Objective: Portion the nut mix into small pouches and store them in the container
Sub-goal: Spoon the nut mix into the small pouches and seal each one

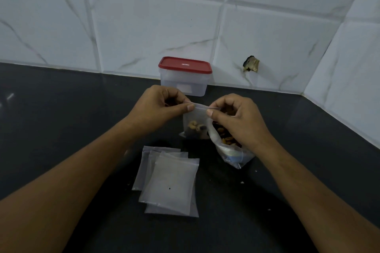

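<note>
Both hands up over the table (61, 129), mid-scene. Left hand (162, 104) pinches the left end of a small pouch's (195, 119) top strip between thumb and curled fingers; right hand (234, 117) pinches the right end the same way. The pouch hangs upright between them, with a small heap of nuts (194, 127) at its bottom, its base at or just above the table. Likely step: pressing the zip closed. Just right of it, under the right hand, the big bag (228, 146) of mix lies open, plenty left inside. Nearer, a fanned stack of empty pouches (170, 181), several, flat on the table. Far side against the tiled wall, the container (185, 84), red lid (185, 65) on; no filled pouch can be made out through its cloudy wall. Judgement: early going. One portion about done, none stored; the other pouches to fill and seal, lid to come off, all to go in.
</note>
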A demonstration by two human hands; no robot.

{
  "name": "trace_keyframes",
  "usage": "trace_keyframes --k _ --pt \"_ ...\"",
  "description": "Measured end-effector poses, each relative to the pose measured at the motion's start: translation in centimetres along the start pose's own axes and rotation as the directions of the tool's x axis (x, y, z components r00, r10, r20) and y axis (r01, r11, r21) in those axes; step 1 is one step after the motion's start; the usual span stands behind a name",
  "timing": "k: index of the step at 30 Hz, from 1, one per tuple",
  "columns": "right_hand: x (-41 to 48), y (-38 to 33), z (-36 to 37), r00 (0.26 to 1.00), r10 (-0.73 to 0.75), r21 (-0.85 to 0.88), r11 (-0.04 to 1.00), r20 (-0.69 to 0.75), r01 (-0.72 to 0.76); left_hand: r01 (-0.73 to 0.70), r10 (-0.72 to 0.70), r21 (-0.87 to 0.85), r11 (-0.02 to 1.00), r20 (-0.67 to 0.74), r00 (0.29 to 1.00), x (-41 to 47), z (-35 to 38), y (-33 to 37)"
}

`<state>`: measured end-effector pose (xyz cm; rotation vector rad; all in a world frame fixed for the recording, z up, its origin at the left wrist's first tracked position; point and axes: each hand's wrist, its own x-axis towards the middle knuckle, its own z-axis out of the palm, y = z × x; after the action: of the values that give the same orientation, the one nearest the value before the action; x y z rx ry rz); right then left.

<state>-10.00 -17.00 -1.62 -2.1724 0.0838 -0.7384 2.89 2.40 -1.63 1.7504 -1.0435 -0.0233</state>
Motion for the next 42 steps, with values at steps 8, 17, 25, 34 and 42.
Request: trace_keyframes --k 8,17,25,34,42 --pt "0.1 0.1 -0.6 0.999 0.037 -0.031 0.999 -0.015 -0.038 0.026 -0.026 -0.010 1.000 0.000 1.000 0.1 -0.5 0.0" --pt "-0.3 0.3 -0.5 1.000 0.018 -0.018 1.000 0.004 -0.018 -0.077 0.071 0.102 0.992 0.055 0.996 -0.6 0.8 0.0" --pt "-0.3 -0.2 0.1 0.999 -0.005 0.018 1.000 0.045 0.004 -0.039 0.038 0.028 0.999 0.033 0.999 -0.5 1.1 0.1" --pt "0.0 0.1 -0.3 1.000 0.018 -0.005 1.000 0.023 -0.018 0.091 -0.088 -0.140 0.986 0.025 0.996 -0.3 -0.1 -0.2" --pt "0.0 0.3 -0.3 0.999 0.031 -0.013 0.999 0.014 -0.031 0.141 -0.131 -0.217 0.966 0.062 0.989 -0.1 -0.8 -0.5"
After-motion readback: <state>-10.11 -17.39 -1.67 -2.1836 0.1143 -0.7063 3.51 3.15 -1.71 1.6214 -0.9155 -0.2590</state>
